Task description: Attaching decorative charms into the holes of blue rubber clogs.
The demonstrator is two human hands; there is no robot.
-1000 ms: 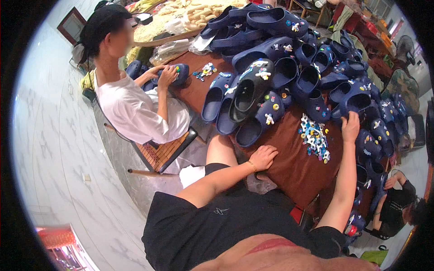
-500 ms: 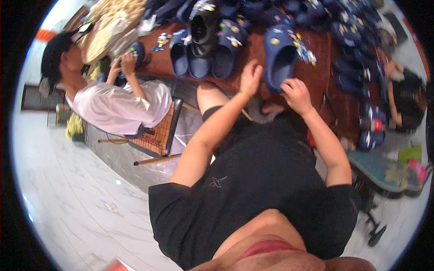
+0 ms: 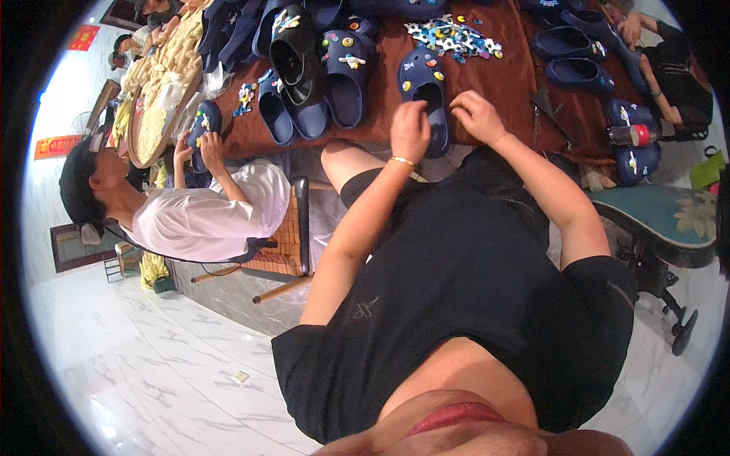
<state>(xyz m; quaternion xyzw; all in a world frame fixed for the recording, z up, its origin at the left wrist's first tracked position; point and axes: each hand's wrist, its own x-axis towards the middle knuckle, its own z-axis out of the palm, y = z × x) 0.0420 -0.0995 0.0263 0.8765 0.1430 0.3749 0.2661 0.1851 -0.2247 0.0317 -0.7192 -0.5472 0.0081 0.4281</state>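
A navy clog (image 3: 439,135) with several colourful charms on its toe lies on the brown-covered table in front of me. My left hand (image 3: 411,135) is over the left side of its opening, fingers curled together; whether anything is between them cannot be seen. To the right of the clog, my right hand (image 3: 479,116) hovers with bent fingers apart and nothing visible in them. Beyond the toe lies a loose pile of small charms (image 3: 454,39) in white, blue and yellow. Left of my hands stand more navy clogs (image 3: 347,100), with a black clog (image 3: 296,64) on top.
At the left, a person in a white shirt (image 3: 201,216) handles another decorated clog (image 3: 204,125). More navy clogs (image 3: 574,72) and a bottle (image 3: 633,135) are at the right, near another person's arm (image 3: 660,95). A teal-seated chair (image 3: 661,216) stands at my right.
My view has shifted, bringing the charm pile into sight. My left hand has moved over the clog's opening; my right hand has come away from the clog's heel.
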